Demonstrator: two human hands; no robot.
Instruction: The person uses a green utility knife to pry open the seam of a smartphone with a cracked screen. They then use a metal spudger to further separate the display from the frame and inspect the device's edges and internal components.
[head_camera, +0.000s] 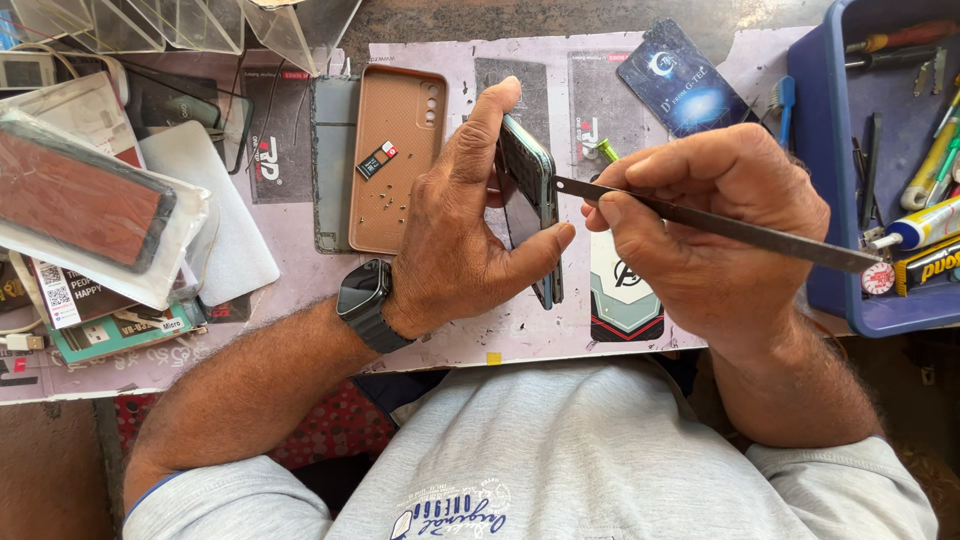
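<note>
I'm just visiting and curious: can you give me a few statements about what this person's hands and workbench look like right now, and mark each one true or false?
1. The left hand holds a phone on its edge. True.
2. The right hand holds a hammer. False: it holds a thin metal blade, its tip at the phone's side.
3. A brown phone cover lies on the mat. True.
4. The tool tray is red. False: it is blue.
5. A watch is on the left wrist. True.

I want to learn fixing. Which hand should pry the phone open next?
Probably the right hand: it holds the blade, tip at the phone edge. The left hand grips the phone.
</note>
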